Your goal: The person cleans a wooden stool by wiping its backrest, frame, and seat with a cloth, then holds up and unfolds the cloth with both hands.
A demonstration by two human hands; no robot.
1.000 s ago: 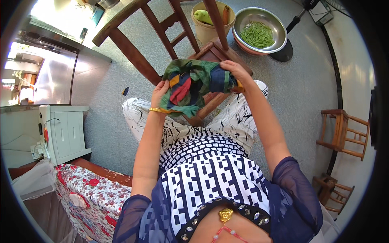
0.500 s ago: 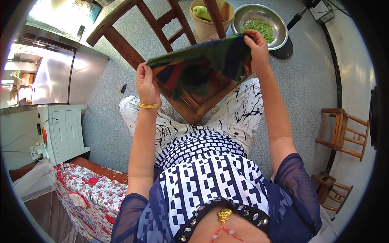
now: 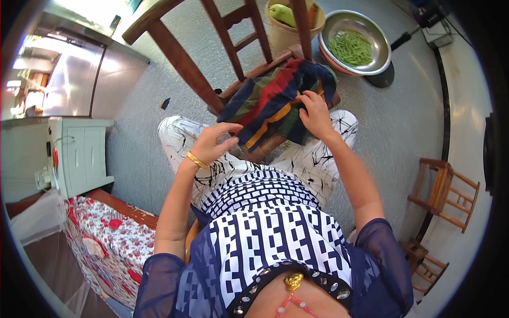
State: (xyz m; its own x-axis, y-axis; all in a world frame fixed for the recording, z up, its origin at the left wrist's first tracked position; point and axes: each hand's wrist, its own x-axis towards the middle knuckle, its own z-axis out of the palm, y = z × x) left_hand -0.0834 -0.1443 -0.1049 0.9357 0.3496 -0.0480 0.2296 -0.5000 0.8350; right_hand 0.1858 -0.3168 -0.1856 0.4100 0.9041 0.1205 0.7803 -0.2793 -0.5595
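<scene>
A striped cloth [image 3: 265, 98] in navy, green, red and orange lies spread over the seat of a wooden chair [image 3: 175, 55] in front of my knees. It covers most of the seat and droops over its near edge. At the cloth's near left edge is my left hand [image 3: 212, 144], thumb and fingers apart, a gold bracelet on the wrist. My right hand [image 3: 317, 115] rests over the cloth's right part, fingers bent and thumb apart, the fingertips at an orange stripe. Neither hand grips the cloth.
Beyond the chair stand a beige bucket [image 3: 289, 34] with a green vegetable in it and a steel bowl [image 3: 383, 40] of cut green strips. Small wooden chairs [image 3: 442, 185] line the right wall. A pale green cabinet [image 3: 82, 151] and a flowered bed cover [image 3: 114, 233] are at left.
The cloth, held up by both hands before, has come down onto the chair seat. Both hands have let go; the left moved lower and nearer, the right came inward and down.
</scene>
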